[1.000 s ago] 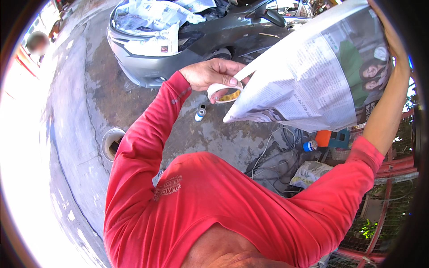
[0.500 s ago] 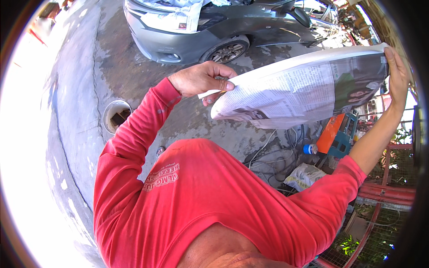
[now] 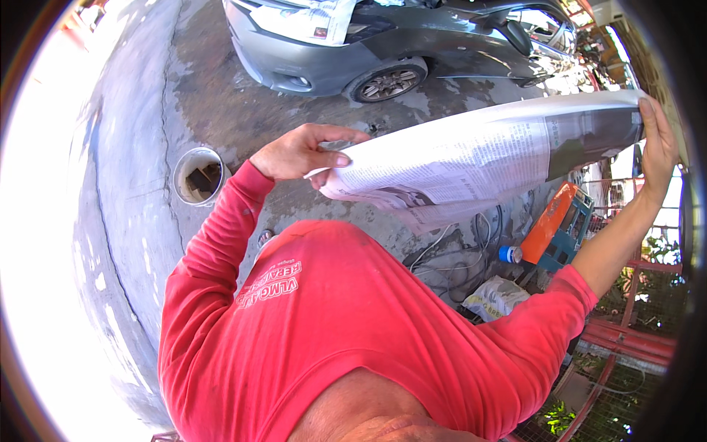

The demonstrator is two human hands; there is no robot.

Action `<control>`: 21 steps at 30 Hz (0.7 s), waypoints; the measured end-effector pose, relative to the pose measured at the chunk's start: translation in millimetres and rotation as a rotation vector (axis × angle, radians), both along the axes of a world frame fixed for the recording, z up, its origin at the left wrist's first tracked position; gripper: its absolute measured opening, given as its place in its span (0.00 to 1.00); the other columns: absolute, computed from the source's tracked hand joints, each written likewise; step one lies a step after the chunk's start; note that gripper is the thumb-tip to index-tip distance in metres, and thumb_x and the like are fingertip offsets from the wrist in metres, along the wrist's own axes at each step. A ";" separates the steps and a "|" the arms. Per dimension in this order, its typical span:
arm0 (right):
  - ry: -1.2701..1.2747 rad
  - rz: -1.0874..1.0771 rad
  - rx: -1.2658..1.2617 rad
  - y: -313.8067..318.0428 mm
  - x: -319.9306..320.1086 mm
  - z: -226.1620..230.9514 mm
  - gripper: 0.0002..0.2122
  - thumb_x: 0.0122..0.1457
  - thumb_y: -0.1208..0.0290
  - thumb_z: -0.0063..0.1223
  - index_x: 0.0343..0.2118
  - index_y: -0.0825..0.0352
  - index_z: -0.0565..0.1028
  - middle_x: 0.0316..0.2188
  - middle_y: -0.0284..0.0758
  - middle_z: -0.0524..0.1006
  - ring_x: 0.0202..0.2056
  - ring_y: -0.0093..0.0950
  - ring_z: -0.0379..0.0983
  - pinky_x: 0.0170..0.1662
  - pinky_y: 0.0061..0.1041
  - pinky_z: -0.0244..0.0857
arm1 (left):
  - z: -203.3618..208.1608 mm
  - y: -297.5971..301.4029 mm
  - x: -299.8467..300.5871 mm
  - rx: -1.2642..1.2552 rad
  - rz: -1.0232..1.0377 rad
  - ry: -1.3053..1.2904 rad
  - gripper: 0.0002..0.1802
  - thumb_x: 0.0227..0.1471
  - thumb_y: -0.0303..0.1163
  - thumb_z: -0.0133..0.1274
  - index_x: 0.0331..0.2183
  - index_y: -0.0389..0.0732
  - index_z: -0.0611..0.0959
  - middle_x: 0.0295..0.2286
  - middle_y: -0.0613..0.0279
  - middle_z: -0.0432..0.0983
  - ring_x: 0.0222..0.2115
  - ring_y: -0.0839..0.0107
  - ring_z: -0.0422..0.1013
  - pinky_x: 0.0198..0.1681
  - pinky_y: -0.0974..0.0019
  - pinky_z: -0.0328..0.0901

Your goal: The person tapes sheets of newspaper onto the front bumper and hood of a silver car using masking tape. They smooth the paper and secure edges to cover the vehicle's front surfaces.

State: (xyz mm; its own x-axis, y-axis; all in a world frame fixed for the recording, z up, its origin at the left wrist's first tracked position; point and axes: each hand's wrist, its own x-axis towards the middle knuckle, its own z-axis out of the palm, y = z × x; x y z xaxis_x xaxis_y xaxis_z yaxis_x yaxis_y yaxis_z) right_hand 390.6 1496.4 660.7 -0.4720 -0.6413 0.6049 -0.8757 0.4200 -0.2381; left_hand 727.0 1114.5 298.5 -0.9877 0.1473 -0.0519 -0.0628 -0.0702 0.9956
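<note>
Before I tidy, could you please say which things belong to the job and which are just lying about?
Likely the job: held newspaper sheet, tape roll (edge only), newspaper-draped car.
Apparently lying about: bucket, can, cables, sack, orange-and-teal machine.

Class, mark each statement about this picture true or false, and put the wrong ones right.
1. The left hand and right hand hold opposite ends of a newspaper sheet. True.
2. A white bucket stands on the floor. True.
3. The newspaper sheet lies flat on the floor. False: both hands hold it up.
4. Paper lies on the front of a grey car. True.
5. The white bucket is right of the newspaper sheet. False: it is to its left.
</note>
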 end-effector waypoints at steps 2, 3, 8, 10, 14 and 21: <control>0.059 -0.029 0.068 1.0 0.9 -8.2 0.17 0.74 0.64 0.57 0.53 0.74 0.82 0.48 0.33 0.83 0.51 0.21 0.75 0.60 0.21 0.63 | -17.9 -14.5 21.5 -0.050 0.000 -0.059 0.28 0.68 0.30 0.58 0.66 0.42 0.76 0.35 0.61 0.84 0.20 0.80 0.74 0.26 0.71 0.75; 0.039 -0.017 0.092 11.6 -9.2 -5.0 0.17 0.74 0.65 0.56 0.54 0.75 0.81 0.49 0.34 0.83 0.52 0.21 0.75 0.61 0.22 0.63 | -22.4 -12.9 28.7 -0.044 0.013 -0.082 0.28 0.68 0.31 0.58 0.66 0.42 0.75 0.34 0.62 0.84 0.20 0.80 0.74 0.25 0.72 0.74; -0.117 0.011 0.050 28.5 3.7 -45.6 0.15 0.74 0.72 0.54 0.54 0.79 0.79 0.51 0.40 0.82 0.53 0.28 0.75 0.62 0.28 0.64 | -43.2 -12.7 94.3 -0.095 0.160 -0.276 0.27 0.67 0.26 0.57 0.65 0.41 0.77 0.37 0.63 0.84 0.20 0.80 0.75 0.26 0.72 0.75; -0.024 0.191 0.137 10.9 55.3 -68.8 0.13 0.73 0.72 0.53 0.51 0.78 0.79 0.44 0.42 0.82 0.45 0.30 0.75 0.52 0.30 0.63 | -54.3 -7.8 131.6 -0.160 0.274 -0.358 0.28 0.64 0.20 0.57 0.64 0.42 0.78 0.45 0.62 0.82 0.23 0.79 0.76 0.26 0.71 0.75; 0.150 0.762 0.319 -43.2 175.3 -114.1 0.11 0.71 0.71 0.50 0.44 0.77 0.77 0.30 0.46 0.81 0.28 0.35 0.76 0.32 0.33 0.60 | -97.0 16.5 204.9 -0.453 0.697 -0.266 0.33 0.62 0.20 0.58 0.66 0.45 0.75 0.50 0.60 0.77 0.25 0.77 0.77 0.26 0.70 0.74; 0.098 1.147 0.349 -113.1 208.8 -131.9 0.12 0.71 0.66 0.50 0.38 0.72 0.76 0.20 0.44 0.81 0.19 0.35 0.78 0.22 0.32 0.56 | -119.1 73.6 277.2 -0.294 0.901 -0.521 0.41 0.62 0.22 0.58 0.72 0.47 0.65 0.58 0.50 0.77 0.47 0.57 0.78 0.51 0.58 0.72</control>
